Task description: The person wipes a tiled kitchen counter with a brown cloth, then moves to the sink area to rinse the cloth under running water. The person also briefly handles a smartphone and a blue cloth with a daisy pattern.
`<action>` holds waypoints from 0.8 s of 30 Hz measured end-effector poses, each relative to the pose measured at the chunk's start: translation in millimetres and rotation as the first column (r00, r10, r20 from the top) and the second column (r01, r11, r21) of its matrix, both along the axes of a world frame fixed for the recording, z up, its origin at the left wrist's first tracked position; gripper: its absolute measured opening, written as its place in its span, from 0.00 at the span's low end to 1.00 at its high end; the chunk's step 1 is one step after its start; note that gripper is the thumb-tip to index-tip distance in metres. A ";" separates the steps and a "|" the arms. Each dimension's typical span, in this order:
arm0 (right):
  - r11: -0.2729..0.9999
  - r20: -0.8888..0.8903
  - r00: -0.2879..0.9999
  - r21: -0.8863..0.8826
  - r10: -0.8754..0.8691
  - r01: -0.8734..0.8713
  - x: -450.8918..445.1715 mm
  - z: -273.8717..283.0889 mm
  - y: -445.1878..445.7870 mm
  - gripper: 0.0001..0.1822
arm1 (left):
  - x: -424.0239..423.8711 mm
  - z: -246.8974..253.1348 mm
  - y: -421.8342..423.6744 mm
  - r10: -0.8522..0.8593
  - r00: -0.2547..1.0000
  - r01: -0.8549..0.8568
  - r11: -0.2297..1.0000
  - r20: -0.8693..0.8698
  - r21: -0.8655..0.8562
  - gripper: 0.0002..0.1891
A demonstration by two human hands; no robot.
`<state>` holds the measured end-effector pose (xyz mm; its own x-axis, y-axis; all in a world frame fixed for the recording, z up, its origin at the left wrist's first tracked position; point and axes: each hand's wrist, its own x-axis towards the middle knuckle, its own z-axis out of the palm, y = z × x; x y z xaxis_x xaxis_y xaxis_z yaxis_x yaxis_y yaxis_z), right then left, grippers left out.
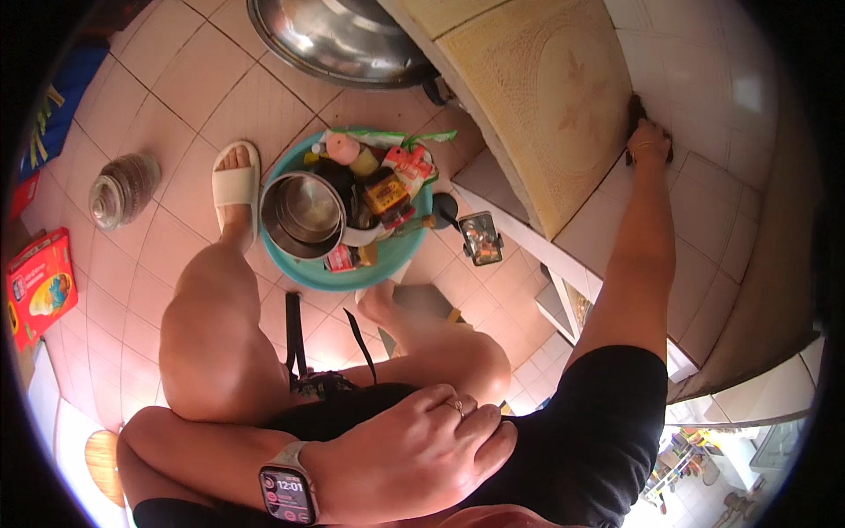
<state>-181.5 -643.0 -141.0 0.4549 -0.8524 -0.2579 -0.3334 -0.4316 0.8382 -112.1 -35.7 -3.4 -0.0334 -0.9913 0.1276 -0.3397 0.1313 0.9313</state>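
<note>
My right hand (pixel 649 143) reaches far out to the right and grips a dark cloth (pixel 636 109). The cloth touches the white tiled surface (pixel 610 181) by the edge of a yellow patterned tile panel (pixel 561 92). Across the front of my body lies my left hand (pixel 409 455), its fingers curled and nothing visible in it; its palm is hidden. A ring and a smartwatch (pixel 288 495) are on that side. On the floor between my feet, a teal plastic basin (pixel 399 261) holds a steel saucepan (pixel 304 214), a labelled jar (pixel 385 191) and several packets.
A large steel wok (pixel 337 43) lies beyond the basin. Right of the basin is a phone (pixel 480 237) on a stand. A ribbed glass jar (pixel 125 190) and a red box (pixel 43 287) are on the left. A tiled ledge (pixel 521 231) runs along the right.
</note>
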 end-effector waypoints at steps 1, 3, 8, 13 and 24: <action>1.000 0.002 1.000 0.016 -0.007 0.007 1.4 1.3 -7.7 0.23 | -1.2 -2.2 -0.2 0.005 1.000 -0.005 1.000 -0.004 -0.002 0.16; 0.999 0.011 1.000 0.048 -0.020 0.020 2.8 -1.1 -15.0 0.23 | -5.4 -5.8 -0.8 0.030 0.999 -0.030 0.999 -0.028 -0.010 0.16; 0.998 -0.002 1.000 0.066 0.025 -0.024 -4.7 13.8 34.8 0.21 | -4.5 -2.2 2.0 0.021 0.998 -0.024 0.998 -0.053 -0.056 0.17; 0.991 -0.056 0.998 0.133 0.025 -0.018 -23.3 18.3 113.3 0.21 | -5.8 19.7 10.2 -0.064 0.985 0.045 0.992 -0.160 -0.118 0.16; 0.955 0.046 0.991 0.266 0.123 -0.131 -97.9 81.5 278.4 0.17 | 6.5 27.8 65.3 -0.081 0.983 0.033 0.960 -0.165 -0.277 0.16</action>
